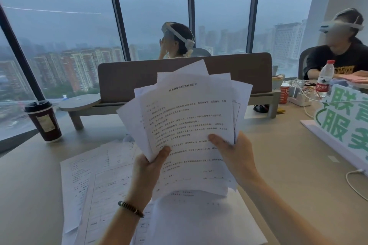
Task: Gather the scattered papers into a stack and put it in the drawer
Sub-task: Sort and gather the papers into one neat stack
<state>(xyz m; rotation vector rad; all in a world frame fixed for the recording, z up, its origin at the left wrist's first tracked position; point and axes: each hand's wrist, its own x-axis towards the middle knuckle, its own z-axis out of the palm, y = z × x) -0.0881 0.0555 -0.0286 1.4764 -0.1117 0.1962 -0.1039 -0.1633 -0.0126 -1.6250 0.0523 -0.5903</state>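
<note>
The left hand (148, 167), its wrist ringed by a dark beaded bracelet (131, 209), sits lowest and nearest, thumb curled over the front of a fanned bundle of white printed paper sheets (187, 121) and pinching the bundle's lower left edge. The right hand (233, 155) grips the bundle's right edge, thumb pressed flat on the top page while the other fingers are hidden behind the sheets. The bundle is held up off the desk, uneven, with corners splayed above and to both sides of the fingers.

Below and to the left of the hands, more loose white printed forms (95, 181) lie overlapping on the pale beige desk (29, 185). Beyond the fingertips stands a grey-brown felt desk divider (249, 73) on a low grey shelf. Far left of the left hand stands a dark red paper coffee cup with a black lid (43, 121). Right of the right hand lean a white sign with green characters (346, 119), a clear plastic water bottle with a red cap (325, 77) and white cables (356, 183).
</note>
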